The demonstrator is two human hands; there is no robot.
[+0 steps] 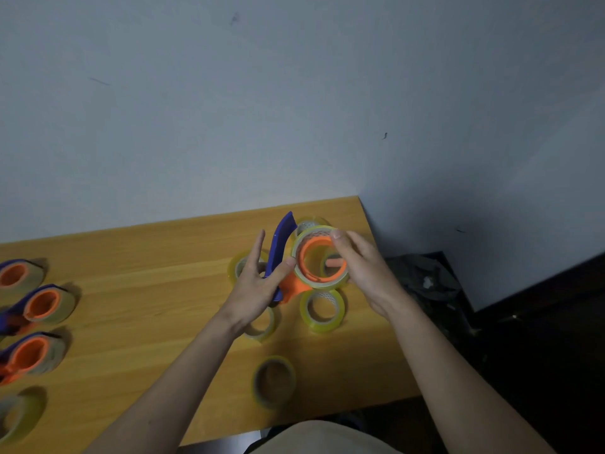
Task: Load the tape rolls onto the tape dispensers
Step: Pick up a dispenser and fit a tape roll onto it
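Along the left edge of the table (137, 290) lie three dispensers, blue with orange hubs, each with a roll already around its hub: the far one (16, 276), the middle one (44, 304) and the near one (29, 355); so part of the task looks done. Nearer the front corner a loose roll (18, 417) lies by itself, its core empty. Toward the middle, the left hand (253, 283) holds the blue handle of a fourth dispenser (280, 253) up off the table, thumb against the rim of the roll, the other fingers straight along the handle, so the grip is loose rather than clenched. A roll (319, 257) sits around this dispenser's orange hub (306, 257), and the right hand (357, 270) grips that roll, thumb over the top rim and fingers behind; one fingertip shows through the hub's opening. By my judgement the step in hand is seating this roll; whether it is pushed fully home I cannot tell. Next would be pressing it square onto the hub, then setting the dispenser down with the loaded ones. Spare rolls lie flat beneath and around the hands: one partly hidden by the left hand (239, 267), one under the left wrist (262, 326), one at the front (274, 381), one below the held dispenser (322, 309), and one behind it (309, 224). None has anything in its core.
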